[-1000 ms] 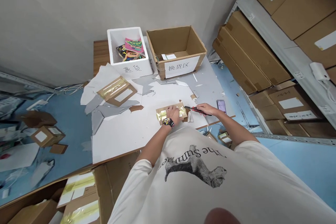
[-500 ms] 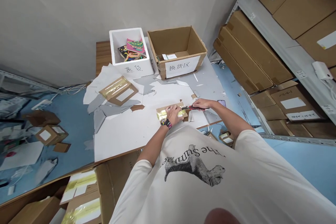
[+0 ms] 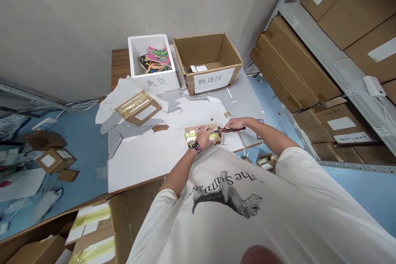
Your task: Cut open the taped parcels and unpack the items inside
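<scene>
A small cardboard box (image 3: 189, 135) with shiny yellowish tape lies near the table's front edge. My left hand (image 3: 204, 135) rests over it, fingers curled around its top and holding it against the tabletop. In my right hand (image 3: 236, 123) is a black and red utility knife (image 3: 232, 130), its tip end at the box's right side close to my left fingers. The blade itself is too small to make out. A larger taped cardboard box (image 3: 139, 108) with a white label sits apart, on grey and white packaging scraps to the left.
At the back of the table (image 3: 136, 165) stand a white foam box (image 3: 161, 82) with colourful books and an open cardboard box (image 3: 201, 80) with a paper sign. A phone (image 3: 260, 123) lies at the right edge. Shelves (image 3: 332, 57) with cartons rise at right; several boxes crowd lower left.
The knife's handle has swung round, and its rear end now shows past my right hand. My left hand stays on the small box. The view has shifted slightly.
</scene>
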### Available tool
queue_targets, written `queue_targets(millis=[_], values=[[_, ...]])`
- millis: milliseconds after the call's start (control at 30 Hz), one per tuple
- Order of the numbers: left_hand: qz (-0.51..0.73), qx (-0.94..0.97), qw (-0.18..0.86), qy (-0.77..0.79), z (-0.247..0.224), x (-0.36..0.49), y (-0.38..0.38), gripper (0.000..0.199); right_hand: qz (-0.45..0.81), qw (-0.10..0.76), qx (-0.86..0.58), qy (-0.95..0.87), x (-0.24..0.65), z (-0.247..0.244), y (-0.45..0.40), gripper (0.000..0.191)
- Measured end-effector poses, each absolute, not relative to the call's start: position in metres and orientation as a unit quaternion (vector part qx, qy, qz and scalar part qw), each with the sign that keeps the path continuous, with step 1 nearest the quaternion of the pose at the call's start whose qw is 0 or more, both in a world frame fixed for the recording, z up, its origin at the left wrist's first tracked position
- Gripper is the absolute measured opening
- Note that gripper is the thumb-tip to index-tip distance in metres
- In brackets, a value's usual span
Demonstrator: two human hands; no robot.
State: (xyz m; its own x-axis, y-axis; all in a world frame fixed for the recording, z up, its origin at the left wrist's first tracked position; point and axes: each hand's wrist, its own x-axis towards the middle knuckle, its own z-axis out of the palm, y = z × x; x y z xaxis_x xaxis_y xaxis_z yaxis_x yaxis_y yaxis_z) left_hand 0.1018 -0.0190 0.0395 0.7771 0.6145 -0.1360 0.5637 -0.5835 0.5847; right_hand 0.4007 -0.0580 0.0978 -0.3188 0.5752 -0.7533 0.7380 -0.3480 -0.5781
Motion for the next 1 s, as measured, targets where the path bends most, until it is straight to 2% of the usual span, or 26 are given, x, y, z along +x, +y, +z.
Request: queue_targets(millis=[233, 467, 667, 833, 1000], values=[[0.047, 0.887, 0.314, 0.334, 0.039, 0.106, -0.018, 0.040, -0.564, 0.052, 0.617, 0.546, 0.395, 0.090, -0.062, 0.040], [0.041, 0.880, 0.319, 0.350, 0.036, 0.109, -0.020, 0.040, -0.624, 0.022, 0.611, 0.487, 0.398, 0.087, -0.081, 0.046], [0.040, 0.856, 0.335, 0.392, 0.036, 0.123, -0.022, 0.016, -0.576, 0.007, 0.646, 0.501, 0.396, 0.088, -0.081, 0.045], [0.065, 0.829, 0.364, 0.420, 0.036, 0.126, -0.027, 0.015, -0.590, 0.036, 0.620, 0.516, 0.413, 0.098, -0.078, 0.049], [0.060, 0.817, 0.378, 0.432, 0.037, 0.127, -0.021, 0.015, -0.577, 0.095, 0.617, 0.526, 0.399, 0.100, -0.052, 0.043]])
